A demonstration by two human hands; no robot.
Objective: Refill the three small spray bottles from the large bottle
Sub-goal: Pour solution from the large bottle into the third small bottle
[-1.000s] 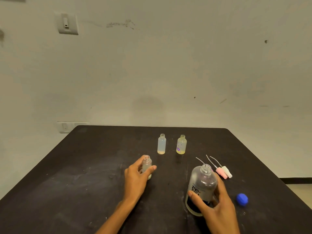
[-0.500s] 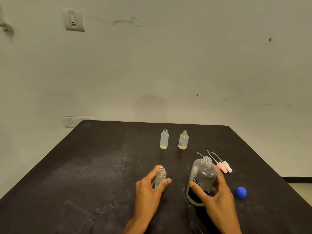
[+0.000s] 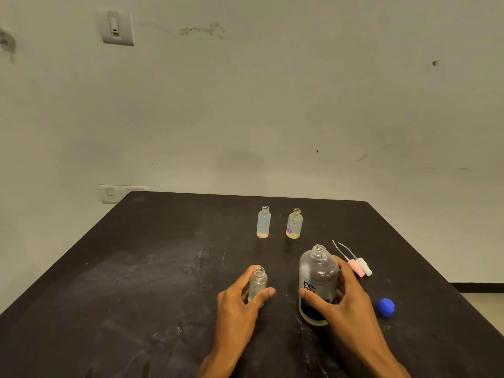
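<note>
Left hand [image 3: 234,304] gripping uncapped small bottle [image 3: 257,287], fingers clamped round it, near counter [image 3: 136,268] front edge. Right hand [image 3: 346,301] fingers wrapping open large bottle [image 3: 317,279] alongside. Two small bottles [image 3: 263,222] standing mid-counter.

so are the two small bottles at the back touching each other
Apart. The head view shows a strip of dark table between the plain bottle and the flowered bottle; they stand side by side with a clear gap.
</note>
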